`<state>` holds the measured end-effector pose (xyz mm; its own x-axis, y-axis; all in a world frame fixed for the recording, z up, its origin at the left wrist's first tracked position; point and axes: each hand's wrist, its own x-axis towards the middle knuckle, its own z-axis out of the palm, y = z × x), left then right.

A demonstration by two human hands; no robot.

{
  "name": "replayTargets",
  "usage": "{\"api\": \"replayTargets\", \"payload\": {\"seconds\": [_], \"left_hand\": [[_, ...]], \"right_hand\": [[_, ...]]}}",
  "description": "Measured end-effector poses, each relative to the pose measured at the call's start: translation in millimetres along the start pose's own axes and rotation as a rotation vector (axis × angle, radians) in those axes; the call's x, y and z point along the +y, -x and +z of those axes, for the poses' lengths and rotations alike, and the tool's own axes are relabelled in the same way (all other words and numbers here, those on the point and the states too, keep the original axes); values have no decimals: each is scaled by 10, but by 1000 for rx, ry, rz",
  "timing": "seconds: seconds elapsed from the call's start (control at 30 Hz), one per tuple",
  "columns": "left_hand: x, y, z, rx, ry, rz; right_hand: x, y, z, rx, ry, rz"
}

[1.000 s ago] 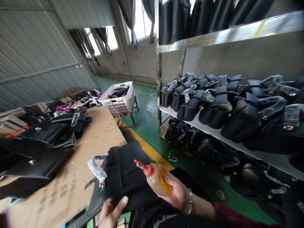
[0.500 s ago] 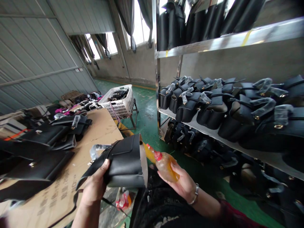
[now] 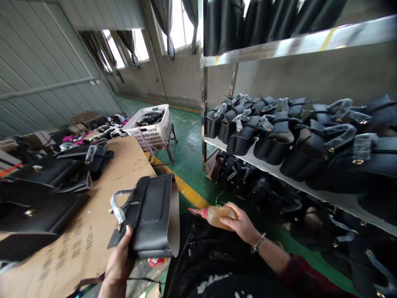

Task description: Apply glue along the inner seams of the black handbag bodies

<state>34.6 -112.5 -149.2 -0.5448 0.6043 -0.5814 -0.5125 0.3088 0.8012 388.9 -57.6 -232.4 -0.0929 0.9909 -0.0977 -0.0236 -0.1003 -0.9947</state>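
A black handbag [image 3: 155, 215] is gripped at its lower left by my left hand [image 3: 119, 260], the thumb on its face. The bag lies tilted on its side, its open end facing right and its plastic-wrapped handle [image 3: 116, 205] to the left. My right hand [image 3: 238, 223] is wrapped round a squeeze bottle [image 3: 217, 217] of amber liquid. The bottle's red nozzle [image 3: 197, 212] points left toward the bag's opening and does not touch it.
Flat black bags [image 3: 46, 207] lie on a cardboard-covered table [image 3: 124, 161] at left. Beyond it stands a white basket [image 3: 151, 136]. On the right, a metal rack [image 3: 266, 51] holds many black bags [image 3: 274, 140].
The bag has turned so more of its front panel shows. My right hand has drawn the bottle away from the bag's opening and levelled it, nozzle pointing left.
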Motion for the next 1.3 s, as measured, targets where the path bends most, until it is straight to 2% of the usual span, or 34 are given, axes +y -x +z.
{"api": "replayTargets", "payload": {"seconds": [0.13,0.23,0.4,0.57,0.8,1.0,1.1,1.3], "left_hand": [[48,47,33,43,36,-43],[57,49,52,29,17,-41],[36,37,41,40,24,-12],[66,69,63,44,14,-62],[85,64,91,68,-10,-88],[59,-12,38,55,-46,-136],[46,-33,23,60,-49,-135],[61,-32,40,52,-67,-154]], "right_hand": [[-68,-140,61,-57,187,-213],[-111,-258,134,-106,230,-273],[-113,-455,211,-143,242,-273],[-120,-547,192,-177,249,-250],[-97,-406,82,-328,223,-218],[-64,-299,34,-433,209,-261],[-63,-291,28,-412,200,-293],[-70,-438,97,-228,196,-328]]}}
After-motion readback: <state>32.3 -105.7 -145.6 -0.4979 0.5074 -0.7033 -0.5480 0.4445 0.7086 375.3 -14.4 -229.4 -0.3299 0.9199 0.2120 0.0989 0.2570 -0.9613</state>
